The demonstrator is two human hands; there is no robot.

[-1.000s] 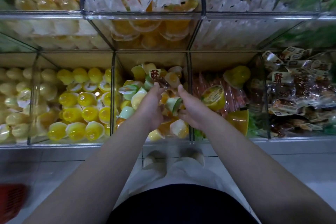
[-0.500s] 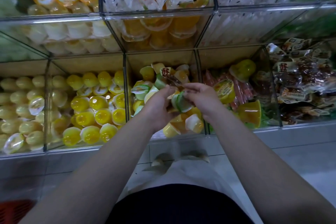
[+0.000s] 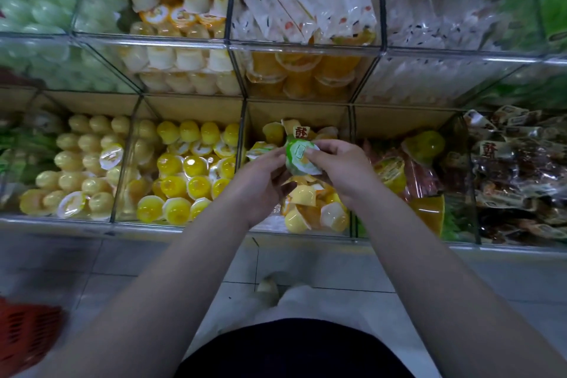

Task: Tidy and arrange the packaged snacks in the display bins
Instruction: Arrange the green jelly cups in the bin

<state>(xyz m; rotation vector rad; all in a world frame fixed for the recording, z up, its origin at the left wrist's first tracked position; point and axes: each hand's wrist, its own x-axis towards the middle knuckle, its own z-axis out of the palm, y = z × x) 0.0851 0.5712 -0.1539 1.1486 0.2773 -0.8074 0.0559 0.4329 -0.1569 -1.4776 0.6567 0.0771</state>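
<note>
Both hands meet over the middle lower bin (image 3: 299,232), a clear-walled compartment holding mixed jelly cups. My right hand (image 3: 340,167) pinches a green-and-white lidded jelly cup (image 3: 299,156) by its right side, lid tilted toward me. My left hand (image 3: 260,181) curls its fingers against the cup's left underside; what else it holds is hidden. Behind the cup a small packet with a red character (image 3: 299,132) sticks up from the pile. Yellow and orange cups (image 3: 303,196) lie below my hands.
Yellow jelly cups (image 3: 190,169) fill the bin to the left. The bin to the right has red packets and a big yellow cup (image 3: 425,143). Brown snack packets (image 3: 518,169) fill the far right bin. An upper row of bins (image 3: 306,49) overhangs. A red basket (image 3: 24,334) sits lower left.
Both hands have risen slightly out of the pile, and the green-lidded cup has come up between them and turned its lid toward me. The view has tilted upward.
</note>
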